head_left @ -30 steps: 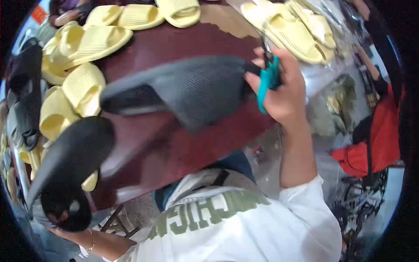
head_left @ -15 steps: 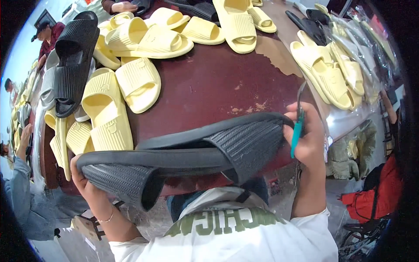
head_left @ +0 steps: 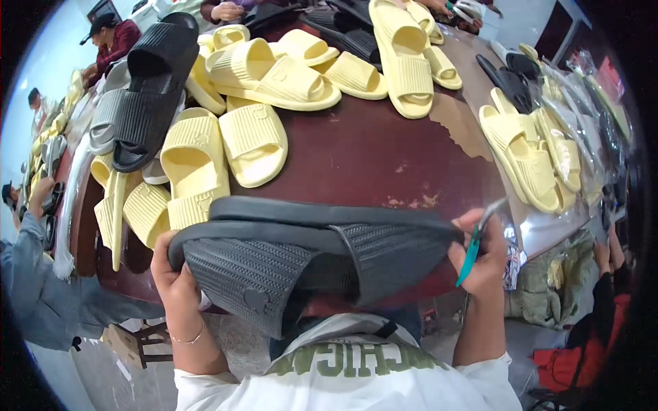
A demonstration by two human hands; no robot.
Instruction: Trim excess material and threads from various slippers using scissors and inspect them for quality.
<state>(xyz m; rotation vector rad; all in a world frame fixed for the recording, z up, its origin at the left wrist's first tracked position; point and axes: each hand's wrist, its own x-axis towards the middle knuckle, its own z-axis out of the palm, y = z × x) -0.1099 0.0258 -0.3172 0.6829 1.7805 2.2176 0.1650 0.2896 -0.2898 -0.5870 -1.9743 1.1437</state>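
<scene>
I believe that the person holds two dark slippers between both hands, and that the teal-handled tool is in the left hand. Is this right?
Not quite: the teal-handled tool is in the right hand, not the left hand, as the head view shows. The two dark slippers are indeed held between both hands.

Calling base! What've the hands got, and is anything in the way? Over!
Left hand: gripping two black slippers, overlapped. Right hand: at their right end, holding teal tool too. Nearest clutter: yellow slippers on table, just beyond.
</scene>
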